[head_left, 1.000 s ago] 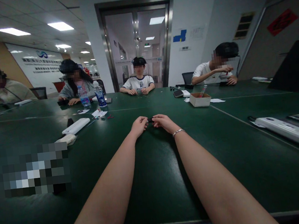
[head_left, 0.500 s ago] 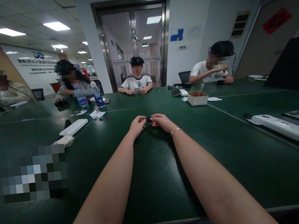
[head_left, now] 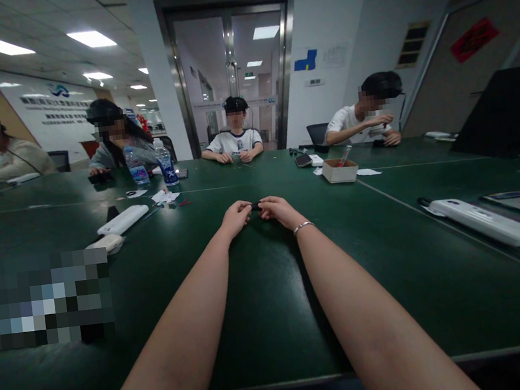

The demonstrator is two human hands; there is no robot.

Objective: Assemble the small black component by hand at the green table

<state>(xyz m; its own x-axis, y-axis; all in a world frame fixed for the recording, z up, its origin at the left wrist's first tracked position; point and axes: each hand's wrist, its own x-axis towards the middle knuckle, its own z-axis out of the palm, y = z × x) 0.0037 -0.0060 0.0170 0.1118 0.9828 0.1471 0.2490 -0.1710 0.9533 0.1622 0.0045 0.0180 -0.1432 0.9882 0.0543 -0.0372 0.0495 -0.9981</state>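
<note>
Between my two hands is a small dark object (head_left: 255,206), too small and too covered by fingers to name. My left hand (head_left: 237,217) pinches its left end with thumb and fingers. From the other side my right hand (head_left: 279,211), with a silver bracelet at the wrist, grips the right end. Both hands are held close together over the middle of the dark green table (head_left: 263,307), arms stretched forward.
Left of my hands lie a white power bank-like block (head_left: 123,220) and several scraps. Two bottles (head_left: 166,163) stand further back. A small open box (head_left: 340,171) is right of centre; a long white device (head_left: 488,220) lies far right. Several people sit across the table.
The whole view has shifted slightly, so things sit a little further left. My hands keep the same hold on the small dark object. The person at right has moved a raised hand slightly.
</note>
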